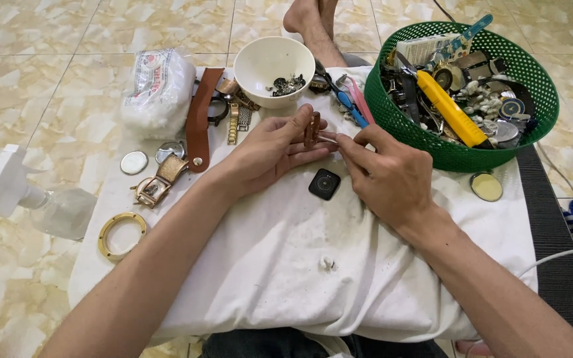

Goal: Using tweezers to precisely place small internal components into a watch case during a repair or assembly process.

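A small brown watch strap piece (pixel 312 130) sat just above frame centre, pinched in the left hand (pixel 270 154) fingers, while the right hand (pixel 386 174) fingers closed on a thin metal pin (pixel 328 139) touching it. Below lay a small black square watch case (pixel 324 183) on white cloth (pixel 286 265); a white bowl (pixel 274 69) and green basket (pixel 459 156) stood above.

green basket (pixel 432 149) of watch parts, white bowl (pixel 260 63), brass ring (pixel 122 235), spray bottle (pixel 34 202)

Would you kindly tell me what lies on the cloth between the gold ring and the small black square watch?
Only the left forearm crosses above; the white cloth between gold ring and black watch looks bare in the head view.
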